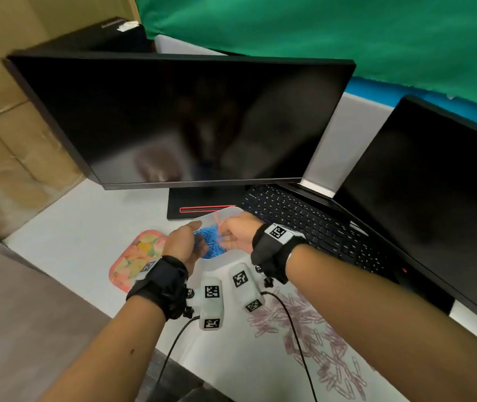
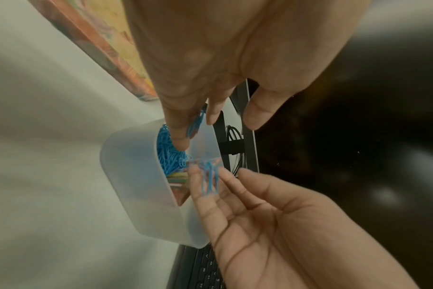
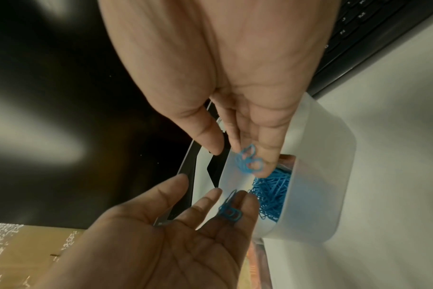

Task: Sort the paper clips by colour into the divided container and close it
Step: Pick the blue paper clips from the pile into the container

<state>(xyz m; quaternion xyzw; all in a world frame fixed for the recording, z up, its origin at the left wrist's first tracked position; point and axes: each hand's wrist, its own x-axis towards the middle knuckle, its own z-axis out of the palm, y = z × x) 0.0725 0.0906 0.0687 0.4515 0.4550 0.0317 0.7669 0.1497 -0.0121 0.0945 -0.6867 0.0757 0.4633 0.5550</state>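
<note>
Both hands met over a frosted plastic container [image 1: 219,264] that stood on the pale desk [image 1: 80,242], just in front of the monitor stand [image 1: 199,206] and beside the black keyboard [image 1: 304,224]. The left hand [image 1: 183,243] hung at the container's left rim with its fingers fairly straight and spread, and a few blue paper clips [image 2: 194,125] clung among the fingertips [image 2: 181,142] above the opening. The right hand [image 1: 238,235] faced it from the right side, palm open and fingers loosely spread, with a small tangle of blue clips [image 3: 249,160] resting against its fingertips [image 3: 267,162]; whether the clips were pinched or only lay on the fingers could not be told, since both wrist views were blurred there.

Inside the container lay a heap of blue clips [image 3: 272,191] in the compartment under the hands. In the left wrist view a neighbouring compartment showed a layer of mixed yellow, green and pink pieces [image 2: 178,178].

A loose pile of pink clips [image 1: 312,338] lay scattered on the desk near the person, under the right forearm. A flat pink lid with a fruit pattern [image 1: 138,256] lay on the desk just left of the container, partly under the left wrist. Two dark monitors [image 1: 179,117] stood behind
</note>
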